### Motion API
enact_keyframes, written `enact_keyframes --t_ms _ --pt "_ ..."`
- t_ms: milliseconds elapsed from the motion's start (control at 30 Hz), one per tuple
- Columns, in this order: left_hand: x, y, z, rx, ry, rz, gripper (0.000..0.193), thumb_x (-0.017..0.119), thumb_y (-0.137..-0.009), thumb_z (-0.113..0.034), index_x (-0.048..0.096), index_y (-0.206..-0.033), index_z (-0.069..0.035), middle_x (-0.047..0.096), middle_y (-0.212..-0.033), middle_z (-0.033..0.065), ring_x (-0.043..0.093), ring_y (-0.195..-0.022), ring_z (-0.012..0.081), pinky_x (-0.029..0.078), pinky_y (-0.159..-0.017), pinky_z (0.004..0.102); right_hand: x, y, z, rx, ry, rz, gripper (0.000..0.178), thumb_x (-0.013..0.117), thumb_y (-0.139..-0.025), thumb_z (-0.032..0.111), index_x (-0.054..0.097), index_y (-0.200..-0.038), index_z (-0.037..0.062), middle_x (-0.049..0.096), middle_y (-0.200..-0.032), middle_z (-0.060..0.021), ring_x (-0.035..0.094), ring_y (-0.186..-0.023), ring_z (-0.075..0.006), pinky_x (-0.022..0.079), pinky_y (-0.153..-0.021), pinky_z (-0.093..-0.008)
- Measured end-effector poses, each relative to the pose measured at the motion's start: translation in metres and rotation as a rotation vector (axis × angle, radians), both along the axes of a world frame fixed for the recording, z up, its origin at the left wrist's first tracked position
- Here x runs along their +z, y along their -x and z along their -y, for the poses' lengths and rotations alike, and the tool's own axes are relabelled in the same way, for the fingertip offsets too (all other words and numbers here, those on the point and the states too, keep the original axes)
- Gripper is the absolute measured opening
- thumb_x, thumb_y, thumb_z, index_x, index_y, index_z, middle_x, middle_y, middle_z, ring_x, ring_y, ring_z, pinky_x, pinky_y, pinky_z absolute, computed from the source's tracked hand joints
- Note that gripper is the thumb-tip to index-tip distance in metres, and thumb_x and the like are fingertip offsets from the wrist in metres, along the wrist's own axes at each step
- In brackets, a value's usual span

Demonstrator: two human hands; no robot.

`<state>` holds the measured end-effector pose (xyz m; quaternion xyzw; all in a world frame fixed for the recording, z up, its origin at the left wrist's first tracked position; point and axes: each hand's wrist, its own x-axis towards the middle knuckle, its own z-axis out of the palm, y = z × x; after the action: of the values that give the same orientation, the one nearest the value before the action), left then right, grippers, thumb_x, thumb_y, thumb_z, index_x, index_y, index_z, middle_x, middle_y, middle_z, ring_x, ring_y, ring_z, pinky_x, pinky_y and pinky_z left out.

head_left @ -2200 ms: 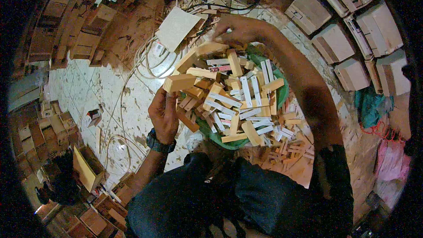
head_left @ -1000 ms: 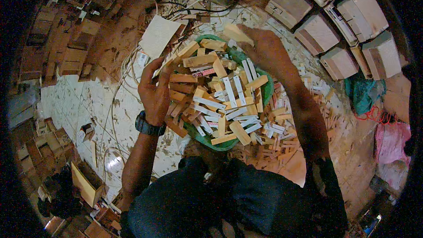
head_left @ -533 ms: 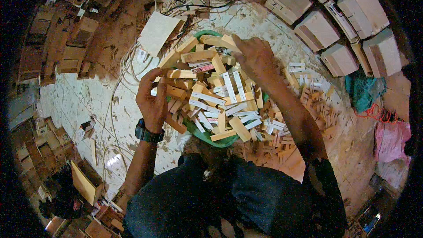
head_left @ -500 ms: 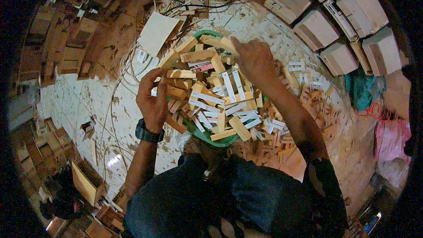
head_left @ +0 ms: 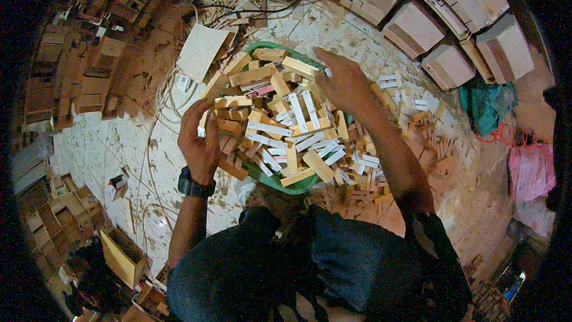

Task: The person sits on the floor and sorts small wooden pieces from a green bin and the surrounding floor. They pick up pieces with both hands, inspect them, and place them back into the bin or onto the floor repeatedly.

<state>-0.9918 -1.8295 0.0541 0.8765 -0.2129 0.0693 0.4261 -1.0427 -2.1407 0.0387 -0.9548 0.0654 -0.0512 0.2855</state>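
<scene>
A green tub [head_left: 304,187] stands in front of my knees, heaped with short wooden blocks [head_left: 322,166], several of them white-faced. My left hand [head_left: 199,143], with a dark watch on its wrist, is at the heap's left side. Its thumb and fingers are closed round a small pale wooden block [head_left: 202,123]. At the tub's far right rim is my right hand [head_left: 345,83], its forefinger stretched out and thumb apart from it. A pair of light blocks [head_left: 300,67] lies just left of its fingers. The underside of this hand is hidden.
Loose blocks [head_left: 417,137] are strewn on the floor right of the tub. Stacked cartons [head_left: 414,27] stand at the far right, above a teal cloth [head_left: 488,106]. A pale board [head_left: 202,52] lies beyond the tub, with cables [head_left: 159,119] to its left.
My right hand has let go of the blocks at the far rim, and its fingers have spread. My left hand has shifted slightly down and left. The whole view has moved a little.
</scene>
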Motion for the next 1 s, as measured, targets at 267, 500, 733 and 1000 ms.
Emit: enact_keyframes --t_ms 267,500,733,1000 --pt "0.002 0.038 -0.018 -0.093 -0.187 0.076 0.030 0.059 -0.082 0.000 0.063 -0.111 -0.003 0.058 -0.120 0.0165 0.055 -0.112 0.0316 0.046 -0.094 0.0395 -0.007 0.052 0.037 0.258 0.030 -0.221 0.046 0.070 -0.076 0.008 0.058 -0.121 0.0093 0.050 -0.131 -0.0142 0.044 -0.125 -0.0322 0.039 -0.103 -0.0410" --pt "-0.004 0.057 -0.041 -0.148 -0.314 0.125 0.044 0.064 -0.078 -0.007 0.055 -0.120 -0.002 0.050 -0.130 0.0188 0.047 -0.121 0.0373 0.040 -0.100 0.0460 -0.005 0.059 0.059 0.362 0.173 0.062 0.032 0.068 -0.081 0.014 0.060 -0.111 0.0063 0.063 -0.108 -0.0137 0.058 -0.102 -0.0325 0.044 -0.091 -0.0391" --pt "-0.012 0.079 -0.056 -0.070 -0.274 0.046 0.052 0.063 -0.077 -0.015 0.052 -0.126 -0.003 0.046 -0.131 0.0237 0.046 -0.121 0.0398 0.039 -0.100 0.0482 0.034 0.066 0.042 -0.140 -0.587 -0.106 0.035 0.054 -0.093 0.025 0.057 -0.119 0.0022 0.064 -0.113 -0.0177 0.060 -0.108 -0.0281 0.045 -0.094 -0.0375" --pt "-0.026 0.080 -0.064 -0.151 -0.326 0.003 0.059 0.075 -0.077 -0.026 0.053 -0.128 -0.007 0.048 -0.134 0.0210 0.047 -0.122 0.0380 0.040 -0.101 0.0458 0.039 0.050 -0.077 0.277 -0.945 -0.408 0.045 0.058 -0.092 0.009 0.045 -0.134 -0.0002 0.058 -0.121 -0.0110 0.057 -0.103 -0.0151 0.047 -0.090 -0.0307"
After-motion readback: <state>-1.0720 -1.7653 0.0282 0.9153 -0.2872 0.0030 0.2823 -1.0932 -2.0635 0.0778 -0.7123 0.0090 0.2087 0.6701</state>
